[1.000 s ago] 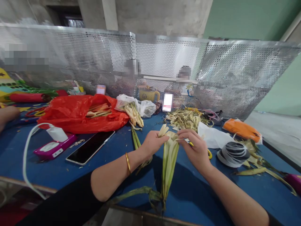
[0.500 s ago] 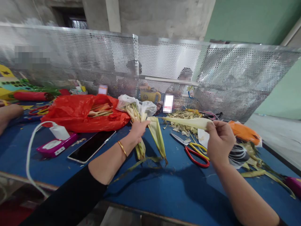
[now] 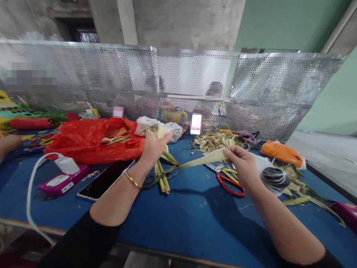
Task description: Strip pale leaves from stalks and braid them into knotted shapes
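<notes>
My left hand (image 3: 156,147) is closed round a pale corn husk, whose blurred tip shows above the fingers. Greenish husk ends (image 3: 162,180) fan out below that hand over the blue table (image 3: 192,223); I cannot tell which of them it holds. Between finger and thumb, my right hand (image 3: 241,160) pinches the wide end of a long pale corn husk (image 3: 203,159). This strip stretches left, and its narrow end meets the husk ends beside my left hand. Scissors (image 3: 231,186) with red and yellow handles lie under my right hand's side, blades partly behind the husk.
A red plastic bag (image 3: 78,139) with husks, a phone (image 3: 107,178) and a purple power strip (image 3: 63,182) lie left. Behind are husk scraps (image 3: 213,142) and a perforated metal screen (image 3: 192,70). Rightward are a wire coil (image 3: 275,178) and an orange packet (image 3: 283,153). Another person's hand (image 3: 9,145) is far left.
My right hand has moved left and slightly down with its husk. My left hand has shifted left and turned, and the folded husk that hung beside it now sits closer under it.
</notes>
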